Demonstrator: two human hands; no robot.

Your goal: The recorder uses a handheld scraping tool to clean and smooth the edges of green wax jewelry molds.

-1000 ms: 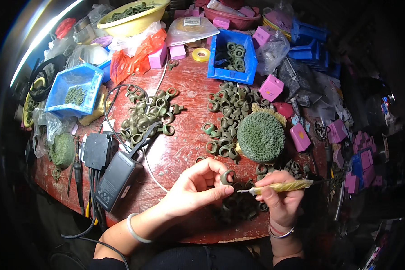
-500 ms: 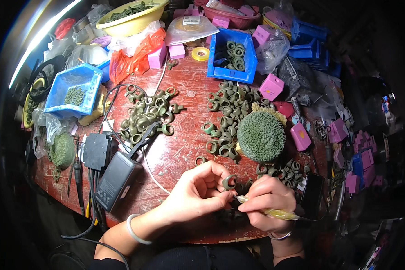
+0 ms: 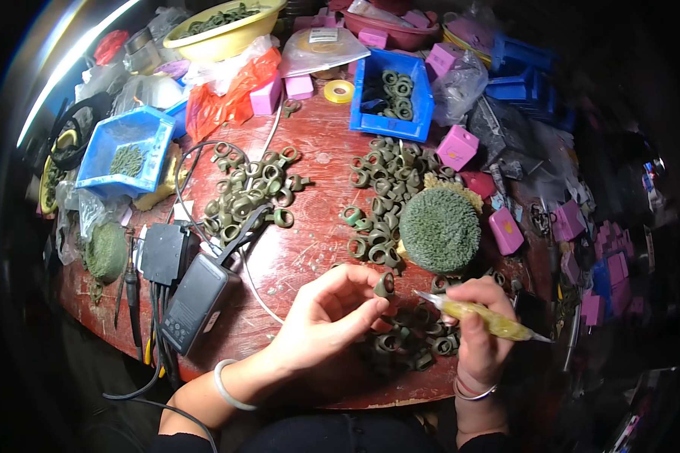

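The left hand (image 3: 332, 311) is pinching a dark green ring (image 3: 384, 285) between thumb and fingertips, holding it up over the table (image 3: 317, 238). The right hand (image 3: 480, 325) is gripping a yellow-wrapped pen-like tool (image 3: 502, 325) between thumb and fingers; the tool's thin tip is pointing leftward at the ring and standing near it, apart from it. Beneath and between the hands, loose rings (image 3: 423, 340) are lying on the red tabletop. Just beyond the right hand, a round green textured pad (image 3: 440, 230) is resting beside a larger ring pile (image 3: 381, 181). Another ring heap (image 3: 253, 192) is spreading farther left, near a black power adapter (image 3: 199, 302). At the far side, a blue bin (image 3: 389, 127) is holding more rings.
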